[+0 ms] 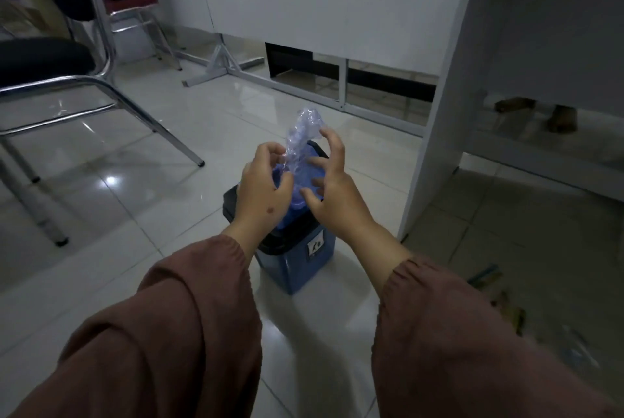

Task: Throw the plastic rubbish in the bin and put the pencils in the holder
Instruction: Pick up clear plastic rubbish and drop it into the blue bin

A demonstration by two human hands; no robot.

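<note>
A small blue bin (297, 265) with a black rim and a blue swing lid stands on the tiled floor in the middle of the head view. Above its lid, a crumpled piece of clear plastic (302, 134) stands upright. My left hand (263, 188) pinches the plastic's lower part with curled fingers. My right hand (332, 188) hovers beside it on the right, its fingers spread and loosely bent, a fingertip near the plastic. Several pencils (496, 286) lie on the dim floor to the right of the bin. No holder is in view.
A white desk panel (439, 134) rises close on the right of the bin. A chrome-legged chair (101, 96) with a black seat stands at the left. Another chair with a red seat (131, 4) is at the back left. A person's feet show under the desk.
</note>
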